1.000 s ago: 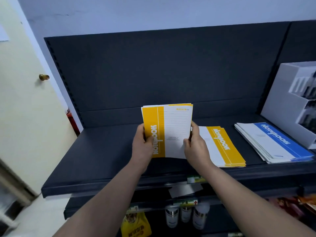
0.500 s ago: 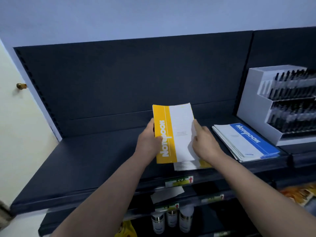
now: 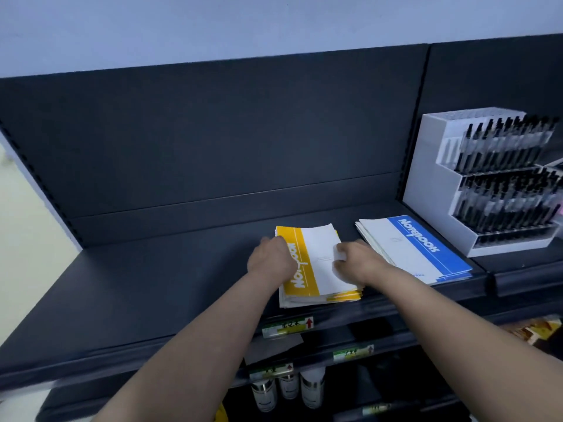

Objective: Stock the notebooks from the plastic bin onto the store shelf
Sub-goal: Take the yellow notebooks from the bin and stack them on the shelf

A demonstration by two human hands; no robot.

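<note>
Yellow notebooks [image 3: 321, 277]: lying flat on the store shelf [image 3: 146, 287], close to its front lip. The lower copies are fanned out untidily at 6 o'clock.
Left hand [image 3: 271, 261]: sits at 9 o'clock on the pile, over the yellow band, fingers curled round that edge. That grip is clamped on the pile's side.
Right hand [image 3: 359, 264]: on the white cover at 3 o'clock, fingers bent and blurred. I cannot tell whether this grip pinches or only presses.
Blue notebooks [image 3: 422, 248]: their own pile just at 3 o'clock, a narrow gap between.
Risk, front lip: the splayed bottom copies are nearest the edge. A tug toward 6 o'clock while squaring up could tip them off the shelf.
Risk, top cover: the covers look glossy and likely slick. Let go unevenly and the top copies may skate sideways.
Risk, neighbour: push too far toward 3 o'clock and the yellow pile could shunt the blue one askew.
Pen display [image 3: 426, 190]: off at 2 o'clock, well apart, so little danger there.
</note>
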